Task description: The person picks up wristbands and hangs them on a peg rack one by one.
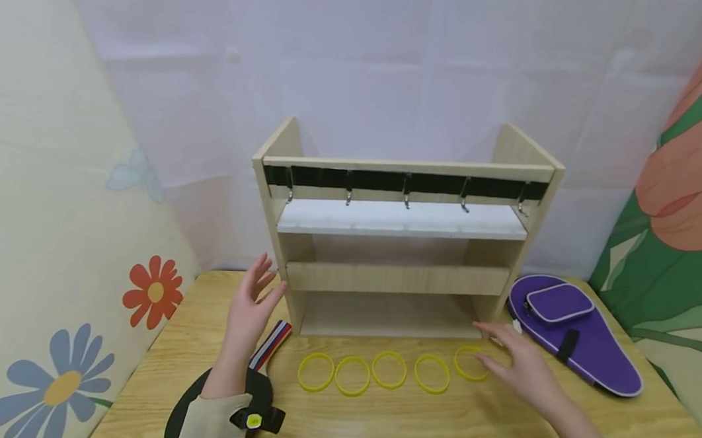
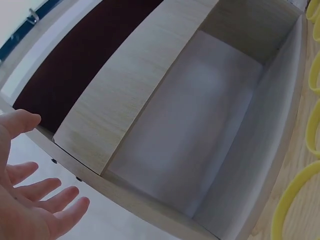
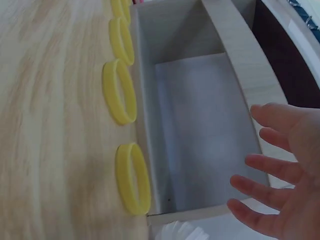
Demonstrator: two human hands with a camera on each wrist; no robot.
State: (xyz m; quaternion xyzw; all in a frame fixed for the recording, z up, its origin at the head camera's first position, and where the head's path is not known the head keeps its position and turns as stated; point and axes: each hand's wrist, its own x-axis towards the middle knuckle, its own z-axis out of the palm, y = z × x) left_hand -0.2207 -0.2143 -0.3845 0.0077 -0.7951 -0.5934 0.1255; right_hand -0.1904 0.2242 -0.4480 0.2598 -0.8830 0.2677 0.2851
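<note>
My left hand [image 1: 251,313] hovers at the left front of a wooden shelf rack [image 1: 395,279], its fingers spread and nothing in them. Likewise holding nothing, my right hand [image 1: 516,360] is near the rack's lower right corner, fingers extended. In the head view it partly overlaps the rightmost yellow ring [image 1: 461,370]. Several more yellow rings, such as a middle one [image 1: 389,354], lie in a row along the rack's front. The left wrist view has the open left hand [image 2: 37,200] beside the rack's side panel; the right hand [image 3: 287,175] appears before the rack in the right wrist view.
Metal hooks [image 1: 407,199] line a black strip across the rack's top. A black table tennis paddle [image 1: 260,389] with a striped handle lies beneath my left forearm. On the right rests a purple paddle case [image 1: 602,358]. A white ribbed object [image 3: 180,231] sits by the rack's corner.
</note>
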